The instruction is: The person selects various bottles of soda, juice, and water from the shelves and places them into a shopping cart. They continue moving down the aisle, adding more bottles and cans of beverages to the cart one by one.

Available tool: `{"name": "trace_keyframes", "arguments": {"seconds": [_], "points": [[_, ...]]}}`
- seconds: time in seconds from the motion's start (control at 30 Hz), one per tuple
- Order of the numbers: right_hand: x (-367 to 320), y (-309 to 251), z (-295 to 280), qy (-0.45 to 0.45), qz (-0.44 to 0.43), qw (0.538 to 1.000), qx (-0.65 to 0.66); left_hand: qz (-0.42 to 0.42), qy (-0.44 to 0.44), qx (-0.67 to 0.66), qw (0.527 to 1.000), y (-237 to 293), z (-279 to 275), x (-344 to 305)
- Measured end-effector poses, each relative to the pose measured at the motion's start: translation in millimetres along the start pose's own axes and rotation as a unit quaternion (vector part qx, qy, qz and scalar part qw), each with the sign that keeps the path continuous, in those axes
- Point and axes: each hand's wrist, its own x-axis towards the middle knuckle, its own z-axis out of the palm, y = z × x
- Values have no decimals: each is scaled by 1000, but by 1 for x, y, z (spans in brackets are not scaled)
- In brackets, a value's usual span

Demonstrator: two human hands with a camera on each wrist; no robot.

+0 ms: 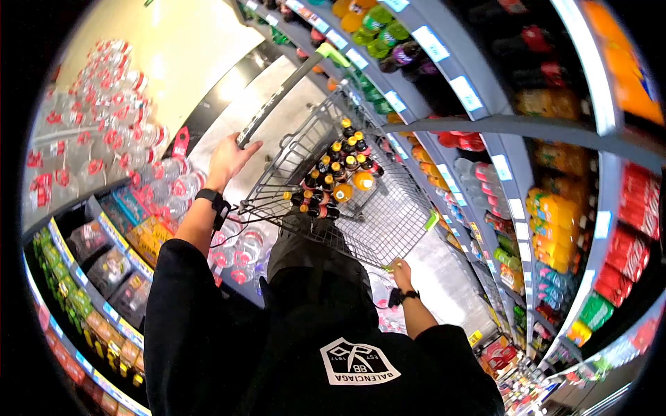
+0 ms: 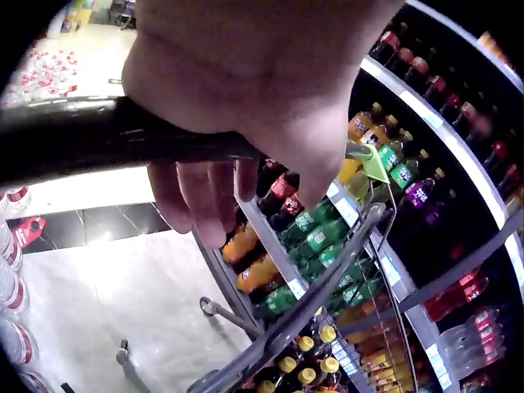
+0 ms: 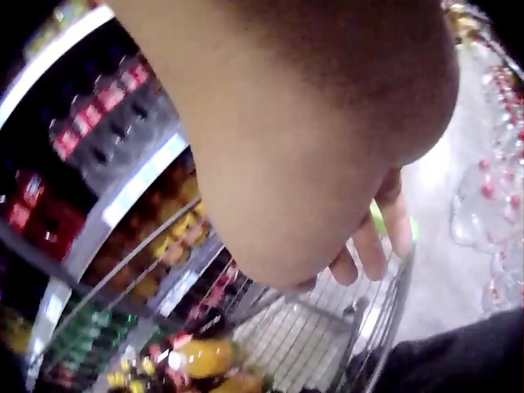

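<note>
A wire shopping cart stands before me, turned sideways. My left hand grips the near end of its dark handle; in the left wrist view the fingers hang curled over the bar. At the basket's near right corner my right hand holds the rim, with fingertips showing over the wire in the right wrist view; the palm hides part of that hold. Inside the basket lie several dark drink bottles with yellow caps and two orange drink bottles.
Tall drink shelves run close along the cart's far side and right. Packs of clear water bottles are piled at the left, above a low shelf of boxed drinks. Pale tiled floor shows right of the cart.
</note>
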Motion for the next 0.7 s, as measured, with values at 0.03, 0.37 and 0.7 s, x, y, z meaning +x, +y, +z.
{"name": "trace_keyframes", "arguments": {"seconds": [0.03, 0.37, 0.7], "points": [[-28, 0, -17, 11, 96, 993, 69, 4, 9, 3, 1000, -5, 5, 6], [-195, 100, -47, 291, 127, 870, 377, 82, 31, -14, 996, -18, 9, 34], [-159, 79, -90, 339, -60, 892, 294, 89, 180, 168, 965, -24, 33, 31]]}}
